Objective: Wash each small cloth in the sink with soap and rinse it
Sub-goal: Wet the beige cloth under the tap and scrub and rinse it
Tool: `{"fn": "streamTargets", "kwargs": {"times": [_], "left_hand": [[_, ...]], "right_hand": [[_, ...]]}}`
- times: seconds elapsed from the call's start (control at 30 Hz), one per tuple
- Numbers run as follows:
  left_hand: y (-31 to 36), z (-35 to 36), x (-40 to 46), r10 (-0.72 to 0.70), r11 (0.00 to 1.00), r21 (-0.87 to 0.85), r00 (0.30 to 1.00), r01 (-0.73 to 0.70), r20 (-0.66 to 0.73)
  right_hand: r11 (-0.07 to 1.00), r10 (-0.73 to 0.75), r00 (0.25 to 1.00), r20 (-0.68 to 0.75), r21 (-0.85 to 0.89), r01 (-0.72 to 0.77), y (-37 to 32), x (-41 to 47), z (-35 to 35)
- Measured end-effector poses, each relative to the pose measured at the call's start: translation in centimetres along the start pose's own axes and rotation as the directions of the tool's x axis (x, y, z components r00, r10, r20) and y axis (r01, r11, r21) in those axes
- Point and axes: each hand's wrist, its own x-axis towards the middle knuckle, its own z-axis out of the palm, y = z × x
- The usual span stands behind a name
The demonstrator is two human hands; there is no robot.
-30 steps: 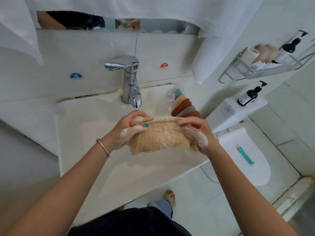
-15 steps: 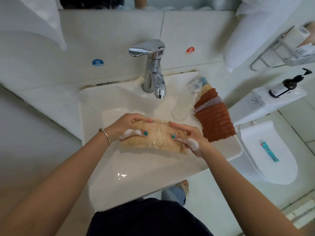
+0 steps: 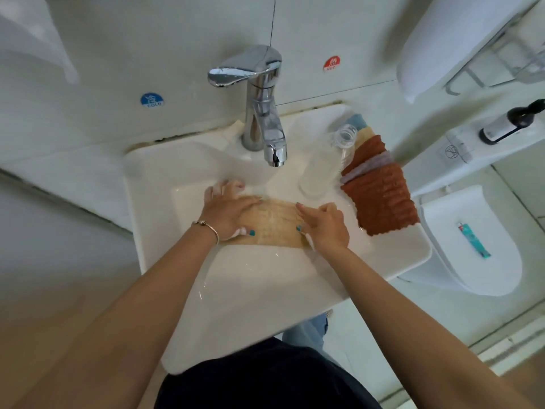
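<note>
Left hand (image 3: 227,212): palm down on the left end of the beige cloth (image 3: 272,221), fingers spread over the top edge, thumb curled underneath; suds on the thumb side.
Right hand (image 3: 324,224): grips the right end of the beige cloth, thumb under, fingers over.
Beige cloth: stretched flat between both hands, inside the sink (image 3: 236,290) basin, below the faucet (image 3: 259,104).
Cloth stack (image 3: 380,193): overlapping brown, lilac, yellow and blue cloths on the sink's right rim.
Clear bottle (image 3: 324,163): uncapped, just left of the cloth stack.
</note>
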Motion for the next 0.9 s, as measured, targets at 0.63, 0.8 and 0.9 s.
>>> {"fn": "streamTargets", "kwargs": {"times": [0.63, 0.8, 0.9], "left_hand": [[2.0, 5.3, -3.3, -0.059, 0.994, 0.090, 0.998, 0.060, -0.020], [2.2, 5.2, -3.4, -0.093, 0.989, 0.114, 0.996, 0.092, 0.003], [2.1, 5.3, -3.4, -0.101, 0.990, 0.104, 0.995, 0.099, 0.018]], "right_hand": [[0.645, -0.493, 0.767, -0.411, 0.419, 0.639, -13.4, -5.4, -11.3], [0.510, -0.778, 0.490, -0.393, 0.060, 0.858, -19.6, -1.6, -13.5], [0.492, -0.850, 0.505, -0.147, 0.116, 0.863, -22.4, -0.2, -14.2]]}}
